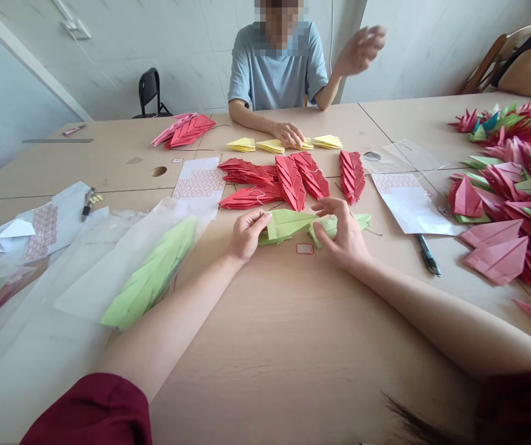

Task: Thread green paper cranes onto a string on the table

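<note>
My left hand (247,235) is closed on the left end of a light green folded paper piece (288,225), thumb on top. My right hand (345,233) is over the right part of the green paper, its thumb and fingers spread apart around a second green bundle (363,221). A small red-framed label (305,248) lies on the table just below the green paper. Red folded paper bundles (290,183) lie just beyond my hands.
Across the table (265,346) a person (272,68) touches yellow folded papers (242,144). Plastic bags with green paper (154,272) lie at left. White sheets (413,204), a pen (428,254) and a pink-red paper pile (510,185) are at right.
</note>
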{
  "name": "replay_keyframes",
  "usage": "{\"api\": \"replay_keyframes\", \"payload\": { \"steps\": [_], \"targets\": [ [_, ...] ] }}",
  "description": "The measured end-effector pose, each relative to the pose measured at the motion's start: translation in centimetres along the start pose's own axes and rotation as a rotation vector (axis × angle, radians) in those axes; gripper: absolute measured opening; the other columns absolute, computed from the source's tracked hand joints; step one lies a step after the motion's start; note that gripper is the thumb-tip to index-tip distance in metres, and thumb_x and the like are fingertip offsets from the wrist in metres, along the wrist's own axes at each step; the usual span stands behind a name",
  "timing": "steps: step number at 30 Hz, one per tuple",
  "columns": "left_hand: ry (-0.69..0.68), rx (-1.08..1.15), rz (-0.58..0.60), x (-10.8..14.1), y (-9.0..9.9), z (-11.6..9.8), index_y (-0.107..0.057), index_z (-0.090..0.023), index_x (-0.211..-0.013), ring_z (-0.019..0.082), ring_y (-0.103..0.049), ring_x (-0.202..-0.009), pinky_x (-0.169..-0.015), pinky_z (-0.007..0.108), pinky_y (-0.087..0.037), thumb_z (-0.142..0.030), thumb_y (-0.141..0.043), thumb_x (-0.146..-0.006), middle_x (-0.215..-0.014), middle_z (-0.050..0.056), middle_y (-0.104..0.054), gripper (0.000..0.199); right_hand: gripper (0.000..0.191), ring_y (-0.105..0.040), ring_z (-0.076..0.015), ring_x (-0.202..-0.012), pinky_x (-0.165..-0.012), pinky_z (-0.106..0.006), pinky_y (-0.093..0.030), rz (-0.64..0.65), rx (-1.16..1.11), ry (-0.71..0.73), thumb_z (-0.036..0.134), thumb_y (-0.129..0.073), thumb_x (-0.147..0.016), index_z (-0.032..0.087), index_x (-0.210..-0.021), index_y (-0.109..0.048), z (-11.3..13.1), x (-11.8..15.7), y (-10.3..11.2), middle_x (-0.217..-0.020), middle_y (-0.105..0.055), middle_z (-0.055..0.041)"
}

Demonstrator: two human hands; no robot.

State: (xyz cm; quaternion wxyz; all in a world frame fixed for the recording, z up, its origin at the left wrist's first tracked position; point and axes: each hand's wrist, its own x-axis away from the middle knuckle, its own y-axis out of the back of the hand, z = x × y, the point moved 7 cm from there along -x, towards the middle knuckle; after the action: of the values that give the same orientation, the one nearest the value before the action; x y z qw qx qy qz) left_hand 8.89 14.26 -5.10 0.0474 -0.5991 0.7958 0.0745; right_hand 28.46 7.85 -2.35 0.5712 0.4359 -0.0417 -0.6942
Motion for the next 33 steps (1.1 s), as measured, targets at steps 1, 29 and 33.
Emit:
{"api": "replay_keyframes", "payload": {
  "steps": [1,29,33],
  "targets": [
    [-0.005,-0.012,0.007,0.0,-0.1,-0.1,-0.048,-0.015,-0.062,0.010,-0.037,-0.060,-0.058,0.023,-0.030,-0.041,-0.061,-0.084,-0.062,-0.002,-0.041,0.036,0.042,-0.063,-0.0218,-0.100,-0.095,-0.043,-0.043,0.021,-0.026,0.016,0.023,-0.051,-0.086,0.024,-0.127,-0.042,0.1,0.0,-0.1,-0.117,-0.063,-0.0068],
    [-0.522,-0.556,0.091,2.0,-1.8,-4.4,-0.064,-0.020,-0.111,0.023,-0.057,-0.111,-0.102,0.038,-0.041,-0.030,-0.059,-0.087,-0.115,0.008,-0.065,0.027,0.019,-0.062,-0.0207,-0.106,-0.093,-0.040,-0.044,0.050,0.102,0.175,0.025,-0.050,-0.096,0.027,-0.106,-0.066,0.3,-0.1,-1.0,-0.114,-0.067,-0.0034],
    [-0.582,-0.637,-0.004,2.2,-1.8,-4.6,-0.072,-0.021,-0.095,0.019,-0.064,-0.089,-0.086,0.035,-0.049,-0.032,-0.063,-0.088,-0.094,0.005,-0.072,0.016,0.019,-0.059,-0.0236,-0.112,-0.096,-0.043,-0.043,0.014,0.107,0.203,0.028,-0.053,-0.094,0.027,-0.111,-0.063,0.8,-0.1,-0.6,-0.119,-0.064,-0.0065]
  ]
}}
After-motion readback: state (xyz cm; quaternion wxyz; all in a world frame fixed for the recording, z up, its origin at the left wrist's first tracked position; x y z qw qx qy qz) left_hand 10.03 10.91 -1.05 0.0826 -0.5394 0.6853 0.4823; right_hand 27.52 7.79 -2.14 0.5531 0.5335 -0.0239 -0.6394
